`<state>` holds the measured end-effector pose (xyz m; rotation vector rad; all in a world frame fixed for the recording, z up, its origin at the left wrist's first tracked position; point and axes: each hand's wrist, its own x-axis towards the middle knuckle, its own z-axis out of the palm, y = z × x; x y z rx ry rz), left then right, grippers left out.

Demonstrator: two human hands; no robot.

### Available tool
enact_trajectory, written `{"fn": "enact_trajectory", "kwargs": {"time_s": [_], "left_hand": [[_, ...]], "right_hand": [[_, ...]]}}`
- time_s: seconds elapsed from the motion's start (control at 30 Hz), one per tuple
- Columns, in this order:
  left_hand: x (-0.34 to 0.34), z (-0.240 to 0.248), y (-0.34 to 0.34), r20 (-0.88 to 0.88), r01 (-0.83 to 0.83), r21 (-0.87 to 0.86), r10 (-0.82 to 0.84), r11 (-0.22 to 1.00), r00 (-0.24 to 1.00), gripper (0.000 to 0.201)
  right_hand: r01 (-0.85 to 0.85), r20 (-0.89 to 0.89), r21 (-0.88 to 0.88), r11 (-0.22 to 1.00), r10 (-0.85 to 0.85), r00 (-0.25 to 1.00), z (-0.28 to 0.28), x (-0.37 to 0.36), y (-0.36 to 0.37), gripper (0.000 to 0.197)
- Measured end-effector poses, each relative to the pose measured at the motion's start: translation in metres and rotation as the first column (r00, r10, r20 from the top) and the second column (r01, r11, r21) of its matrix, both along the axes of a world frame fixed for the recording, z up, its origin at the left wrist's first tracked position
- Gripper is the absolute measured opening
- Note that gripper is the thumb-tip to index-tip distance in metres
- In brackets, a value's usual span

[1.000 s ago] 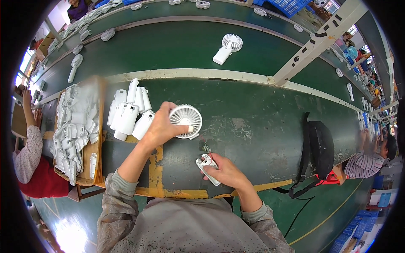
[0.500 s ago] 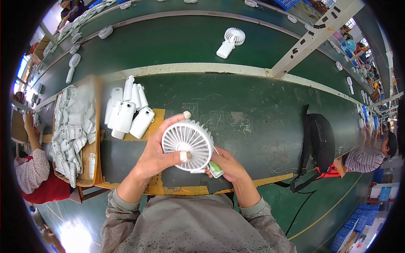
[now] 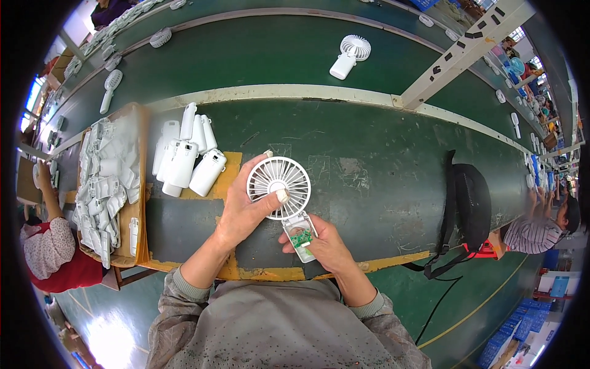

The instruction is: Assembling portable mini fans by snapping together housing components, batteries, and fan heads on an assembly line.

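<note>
My left hand (image 3: 241,206) grips a white handheld fan by its round head (image 3: 289,178), with the thumb pressed on the hub and the fingers behind the rim. White wraps cover the thumb tip and one fingertip. Below the head, the fan's handle (image 3: 305,252) lies open toward me, showing a green circuit board (image 3: 301,238) and a light green part. My right hand (image 3: 329,245) is closed around the handle's right side, some of its fingers hidden behind it. Several white handle covers (image 3: 181,163) lie piled on the bench beyond my left hand.
At the left stands a cardboard box (image 3: 142,203) full of white plastic shells (image 3: 104,184). A black bag (image 3: 470,206) lies at the bench's right. Past the pale rail (image 3: 270,93), a green conveyor carries a fan (image 3: 350,56). People sit at both sides.
The fan has turned so its grille faces up more squarely, and its opened handle with the circuit board now shows. Both hands keep their hold on it.
</note>
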<state>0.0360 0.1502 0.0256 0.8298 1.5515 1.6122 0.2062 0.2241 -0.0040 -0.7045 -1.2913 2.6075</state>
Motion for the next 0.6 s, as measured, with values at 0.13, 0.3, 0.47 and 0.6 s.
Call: {"fn": "enact_trajectory", "kwargs": {"time_s": [0.13, 0.3, 0.47, 0.6], "left_hand": [[0.000, -0.001, -0.001, 0.012, 0.018, -0.007, -0.018, 1.000, 1.000, 0.066], [-0.004, -0.003, -0.003, -0.290, -0.032, -0.055, 0.015, 0.998, 0.957, 0.063], [0.010, 0.017, -0.014, -0.849, 0.080, -0.020, -0.059, 0.997, 0.524, 0.036], [0.025, -0.002, -0.016, -0.818, 0.135, -0.089, -0.150, 0.987, 0.555, 0.027]], "right_hand": [[-0.008, 0.050, 0.092, 0.996, 0.004, 0.999, 0.002, -0.003, 0.001, 0.020], [0.021, 0.082, 0.182, 0.983, -0.036, 0.996, 0.003, -0.005, -0.003, 0.021], [0.122, 0.184, 0.221, 0.968, -0.164, 0.969, -0.012, -0.012, 0.001, 0.019], [0.128, 0.180, 0.291, 0.948, -0.186, 0.966, -0.026, -0.015, -0.001, 0.023]]}}
